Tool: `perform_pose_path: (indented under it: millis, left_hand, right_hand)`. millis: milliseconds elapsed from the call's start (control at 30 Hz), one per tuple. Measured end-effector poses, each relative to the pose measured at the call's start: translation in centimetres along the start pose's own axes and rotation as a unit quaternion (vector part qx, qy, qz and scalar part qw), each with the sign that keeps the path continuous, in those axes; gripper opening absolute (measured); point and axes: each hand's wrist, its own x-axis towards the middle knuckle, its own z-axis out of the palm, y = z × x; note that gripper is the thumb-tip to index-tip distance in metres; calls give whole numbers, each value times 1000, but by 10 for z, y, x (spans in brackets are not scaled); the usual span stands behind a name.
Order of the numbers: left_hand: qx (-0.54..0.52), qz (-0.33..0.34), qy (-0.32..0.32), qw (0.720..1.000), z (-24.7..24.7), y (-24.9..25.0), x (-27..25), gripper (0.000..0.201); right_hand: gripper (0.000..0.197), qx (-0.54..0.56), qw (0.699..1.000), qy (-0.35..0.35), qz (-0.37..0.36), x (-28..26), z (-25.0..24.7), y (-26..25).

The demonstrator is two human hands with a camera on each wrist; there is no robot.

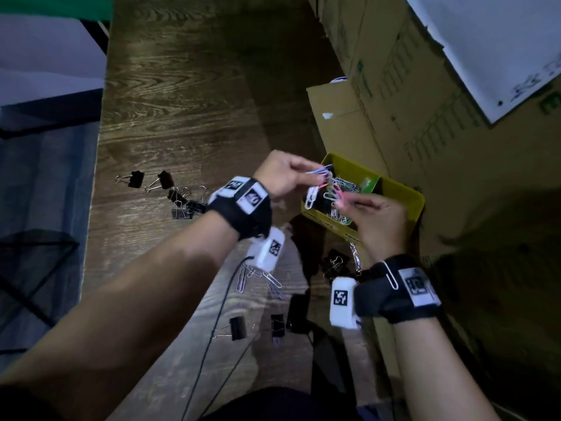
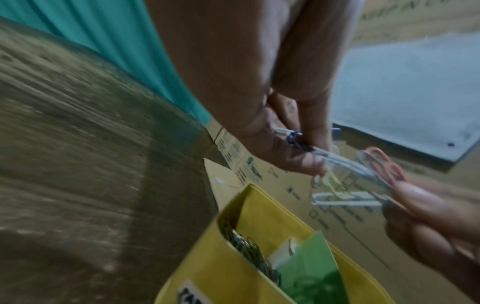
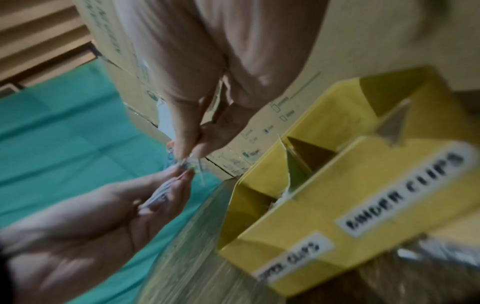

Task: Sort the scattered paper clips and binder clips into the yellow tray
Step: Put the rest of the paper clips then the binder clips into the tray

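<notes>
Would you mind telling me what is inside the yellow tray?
The yellow tray holds a heap of paper clips and a green divider. Both hands cover its near compartment, so its contents are hidden.

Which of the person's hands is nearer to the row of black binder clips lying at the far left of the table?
Left. The left hand is just right of those binder clips; the right hand is farther right, over the yellow tray.

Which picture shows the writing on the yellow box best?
The right wrist view. There the labels on the front of the yellow tray face the camera, and one reads "BINDER CLIPS", though blurred. The left wrist view catches only a cut-off corner of one label. The head view shows none.
</notes>
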Motion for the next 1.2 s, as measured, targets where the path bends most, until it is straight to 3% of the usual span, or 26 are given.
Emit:
perform_pose_path:
  millis: [100, 167, 267, 400, 533, 700, 767, 833, 900, 1000, 1033, 1100, 1167, 1200]
  left_hand:
    - [67, -5, 19, 998, 24, -5, 29, 21]
    - [192, -15, 9, 981, 32, -13, 40, 26]
    - [430, -21, -9, 903, 36, -24, 39, 41]
    - [523, 60, -130, 840, 27, -38, 20, 24]
    - [574, 131, -187, 787, 3, -44, 3, 31]
    - [567, 149, -161, 794, -42, -54, -18, 22]
    - [568, 139, -128, 801, -58, -61, -28, 27]
    - [552, 180, -98, 808, -73, -70, -40, 35]
    - [538, 258, -53, 801, -81, -78, -57, 37]
    - [508, 312, 23, 803, -78, -97, -91, 27]
    - [510, 293, 19, 808, -76, -107, -102, 28]
    - [553, 167, -39, 815, -73, -129, -115, 43]
    - [604, 47, -96, 790, -71, -148, -121, 76]
    - [619, 18, -110, 778, -68, -153, -122, 90]
  right_hand:
    - [17, -51, 998, 47, -6, 25, -2, 2]
    - [17, -111, 992, 53, -1, 39, -1, 10]
    - [17, -248, 968, 34, 8, 51, 4, 25]
    - [30, -333, 941, -22, -53, 57, 9, 39]
    - [27, -374, 912, -109, -130, 50, 21, 43]
    - [14, -332, 912, -168, -170, 32, 56, 34]
    - [14, -304, 917, -187, -178, 19, 72, 26]
    - [14, -275, 915, -217, -198, -2, 79, 20]
    - [12, -276, 903, -267, -193, -24, 75, 27]
    - [14, -367, 858, -344, -101, -46, 57, 61]
    - [22, -407, 836, -363, -62, -49, 52, 74]
    - [46, -469, 794, -386, -10, -54, 47, 95]
    - [73, -500, 771, -396, 11, -57, 47, 106]
    - [85, -509, 763, -397, 14, -58, 48, 111]
